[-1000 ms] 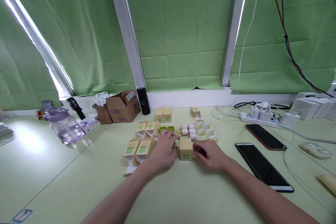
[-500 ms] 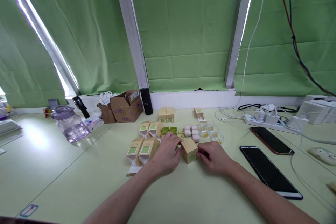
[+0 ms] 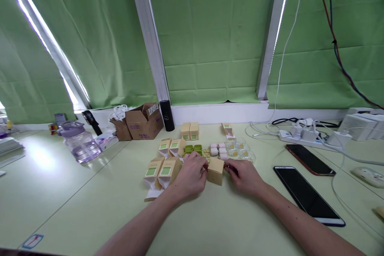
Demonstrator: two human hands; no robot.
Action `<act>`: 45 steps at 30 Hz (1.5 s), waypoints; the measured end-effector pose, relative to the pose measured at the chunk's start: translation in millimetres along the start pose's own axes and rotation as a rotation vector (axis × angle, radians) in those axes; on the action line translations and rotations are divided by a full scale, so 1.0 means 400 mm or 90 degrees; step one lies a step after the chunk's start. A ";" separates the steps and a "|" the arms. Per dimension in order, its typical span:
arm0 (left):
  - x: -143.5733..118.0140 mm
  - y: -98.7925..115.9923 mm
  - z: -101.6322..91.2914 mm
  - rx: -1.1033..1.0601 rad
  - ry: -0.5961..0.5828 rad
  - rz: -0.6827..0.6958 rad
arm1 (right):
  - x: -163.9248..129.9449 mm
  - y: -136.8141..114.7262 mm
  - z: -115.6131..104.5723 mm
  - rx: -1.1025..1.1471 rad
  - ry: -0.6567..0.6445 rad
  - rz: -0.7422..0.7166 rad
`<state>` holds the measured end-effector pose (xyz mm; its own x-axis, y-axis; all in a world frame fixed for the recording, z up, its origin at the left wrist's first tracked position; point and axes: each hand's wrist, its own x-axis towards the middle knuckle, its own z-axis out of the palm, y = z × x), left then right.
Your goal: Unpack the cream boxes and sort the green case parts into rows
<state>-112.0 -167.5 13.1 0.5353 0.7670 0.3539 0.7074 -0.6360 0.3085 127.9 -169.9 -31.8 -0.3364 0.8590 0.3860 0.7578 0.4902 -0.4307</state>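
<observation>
A small closed cardboard box (image 3: pixel 215 171) stands on the table between my two hands, a plain side facing me. My left hand (image 3: pixel 193 173) pinches its left side, fingers curled. My right hand (image 3: pixel 244 175) has its fingertips at the box's upper right edge. Just behind are green square cups (image 3: pixel 193 149), partly covered by my left hand, and small yellow pieces (image 3: pixel 207 153). Pink-and-white pieces (image 3: pixel 218 150) and clear domed pieces (image 3: pixel 240 150) with yellow centres lie farther right. Left of my left hand are several boxes with green labels (image 3: pixel 168 171), white flaps open.
Two closed boxes (image 3: pixel 190 131) and an opened one (image 3: pixel 228 131) stand at the back. Two phones (image 3: pixel 309 194) and a power strip (image 3: pixel 309 136) with cables are on the right. A water jug (image 3: pixel 80 144), a brown carton (image 3: pixel 144 122) and a black cylinder (image 3: pixel 167 116) stand left.
The box between my hands has been turned, so its green-labelled side no longer faces me and a plain side does. My hands have stayed in nearly the same place.
</observation>
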 end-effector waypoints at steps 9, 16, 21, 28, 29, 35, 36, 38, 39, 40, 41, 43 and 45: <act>0.003 0.031 -0.029 -0.053 -0.056 -0.119 | -0.002 0.006 0.004 -0.010 0.021 -0.005; -0.006 0.038 0.006 -0.070 -0.022 -0.136 | 0.000 0.015 0.011 -0.029 0.082 0.002; -0.019 0.045 0.051 -0.097 0.040 -0.143 | -0.002 0.018 0.022 -0.051 0.176 -0.029; -0.029 0.048 0.078 -0.153 0.112 -0.121 | -0.008 -0.004 0.016 -0.037 0.301 -0.088; -0.030 0.047 0.081 -0.159 0.129 -0.106 | -0.009 -0.010 0.013 -0.025 0.309 -0.095; -0.029 0.036 0.088 -0.111 0.240 0.030 | -0.016 -0.048 -0.005 0.063 0.304 -0.162; -0.028 0.035 0.087 -0.096 0.260 0.048 | -0.017 -0.054 -0.007 0.078 0.304 -0.172; -0.026 0.035 0.081 -0.059 0.307 0.078 | -0.018 -0.064 -0.009 0.103 0.302 -0.187; -0.025 0.035 0.077 -0.037 0.330 0.093 | -0.019 -0.068 -0.009 0.113 0.301 -0.193; -0.025 0.035 0.073 -0.013 0.351 0.107 | -0.020 -0.073 -0.009 0.122 0.300 -0.199; -0.025 0.036 0.070 0.011 0.368 0.120 | -0.021 -0.077 -0.008 0.131 0.301 -0.205; -0.025 0.037 0.063 0.058 0.398 0.147 | -0.024 -0.083 -0.006 0.146 0.310 -0.220; -0.026 0.039 0.058 0.096 0.421 0.173 | -0.026 -0.088 -0.004 0.155 0.319 -0.233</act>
<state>-95.7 -183.6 -6.4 0.3441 0.3412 0.8748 0.6707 -0.7413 0.0253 105.5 -196.4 -19.2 -0.2029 0.4876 0.8492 0.4761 0.8069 -0.3496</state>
